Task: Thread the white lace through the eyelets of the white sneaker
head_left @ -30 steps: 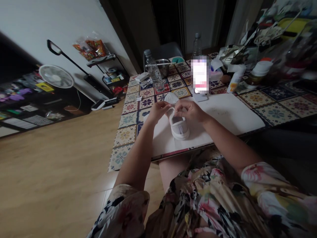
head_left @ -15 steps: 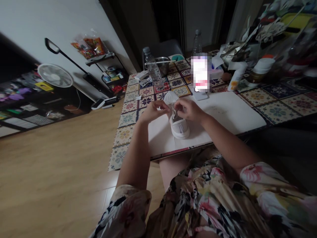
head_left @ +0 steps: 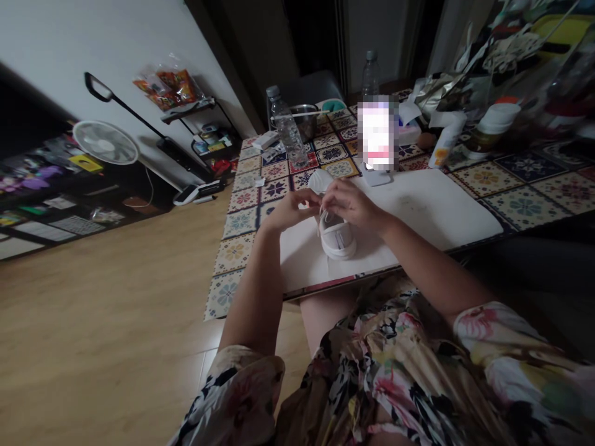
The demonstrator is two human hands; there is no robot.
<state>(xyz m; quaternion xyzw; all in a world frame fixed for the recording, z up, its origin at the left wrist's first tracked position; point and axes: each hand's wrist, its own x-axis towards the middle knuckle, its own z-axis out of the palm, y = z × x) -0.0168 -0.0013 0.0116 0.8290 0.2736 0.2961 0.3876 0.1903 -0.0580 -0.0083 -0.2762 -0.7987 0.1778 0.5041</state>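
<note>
A white sneaker [head_left: 338, 240] stands on a white sheet [head_left: 302, 263] at the table's front edge, heel towards me and toe pointing away. Over its laces my left hand [head_left: 292, 209] and my right hand [head_left: 346, 203] meet, fingertips almost touching. Both hands are pinched on the shoelace [head_left: 326, 217], a pale loop of which hangs by the shoe's opening. The fingers hide most of the tongue and lacing, so the exact grip of each fingertip is hard to see.
Beyond the shoe, a phone [head_left: 377, 133] with a blurred bright screen leans on a stand [head_left: 375, 176]. A clear plastic bottle [head_left: 288, 130] and a metal pot [head_left: 307, 127] stand behind on the patterned tablecloth [head_left: 242, 220]. A spray bottle [head_left: 446, 141] and a jar [head_left: 490, 130] are at right.
My right hand has shifted left, bringing its fingertips up to those of my left hand above the laces. The sneaker has stayed in place.
</note>
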